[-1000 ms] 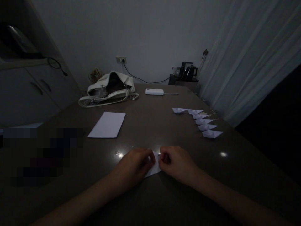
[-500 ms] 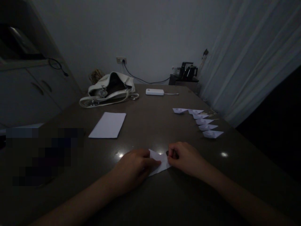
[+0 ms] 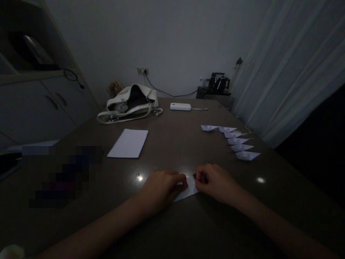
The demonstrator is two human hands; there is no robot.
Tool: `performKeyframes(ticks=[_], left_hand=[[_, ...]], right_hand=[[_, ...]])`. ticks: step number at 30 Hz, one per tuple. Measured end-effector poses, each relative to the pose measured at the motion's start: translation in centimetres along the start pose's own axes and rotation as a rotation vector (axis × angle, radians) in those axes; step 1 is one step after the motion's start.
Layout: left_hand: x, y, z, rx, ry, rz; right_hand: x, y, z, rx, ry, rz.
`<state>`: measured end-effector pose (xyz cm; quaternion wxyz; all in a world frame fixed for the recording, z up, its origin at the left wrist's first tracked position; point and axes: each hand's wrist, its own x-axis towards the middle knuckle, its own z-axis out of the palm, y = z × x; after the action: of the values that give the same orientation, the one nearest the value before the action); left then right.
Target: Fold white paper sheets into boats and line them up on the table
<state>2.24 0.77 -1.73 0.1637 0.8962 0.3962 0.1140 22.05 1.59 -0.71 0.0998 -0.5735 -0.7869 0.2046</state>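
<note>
A small piece of folded white paper (image 3: 191,187) lies on the table between my hands. My left hand (image 3: 165,186) covers its left part, with thumb and index finger bent together on the paper's upper side. At the right end, my right hand (image 3: 211,180) pinches the paper between thumb and curled fingers. Part of the paper's left side is hidden under my left hand. Several folded paper boats (image 3: 241,148) stand in a line at the right, beyond my right hand. A stack of white paper sheets (image 3: 128,143) rests at the left, farther off than my left hand.
On the brown table (image 3: 172,144), a white handbag (image 3: 134,102) lies at the back left. Near the far edge is a white power bank (image 3: 180,107) with a short cable. A black kettle (image 3: 221,84) stands behind the table, and a pale curtain (image 3: 285,68) hangs at the right.
My left fingers have moved over the paper's upper edge, and its raised left point no longer shows. My right hand keeps its pinch. The whole view has shifted slightly.
</note>
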Motion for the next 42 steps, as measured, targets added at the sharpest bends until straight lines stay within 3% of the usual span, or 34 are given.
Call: performKeyframes(ticks=[15,22,30,34,38,42], left_hand=[[-0.1,0.1,-0.9,-0.08,0.027,-0.195],[-2.0,-1.6,-2.7,0.024,-0.175,-0.267],[-2.3,-2.6,-3.0,-0.112,-0.265,-0.373],[-2.0,-2.5,-3.1,-0.289,-0.2,-0.35],[-2.0,-1.7,-2.8,-0.208,-0.09,-0.324],[-2.2,-1.5,-2.3,-0.202,-0.09,-0.299]], right_hand=[[0.0,0.2,-0.2,0.017,-0.036,-0.001],[0.0,0.3,-0.1,0.009,-0.024,-0.003],[0.2,0.4,0.0,0.025,-0.033,-0.003],[0.1,0.9,0.0,0.075,-0.058,-0.028],[0.2,1.0,0.0,0.15,-0.021,-0.099],[0.2,0.7,0.1,0.19,0.056,-0.178]])
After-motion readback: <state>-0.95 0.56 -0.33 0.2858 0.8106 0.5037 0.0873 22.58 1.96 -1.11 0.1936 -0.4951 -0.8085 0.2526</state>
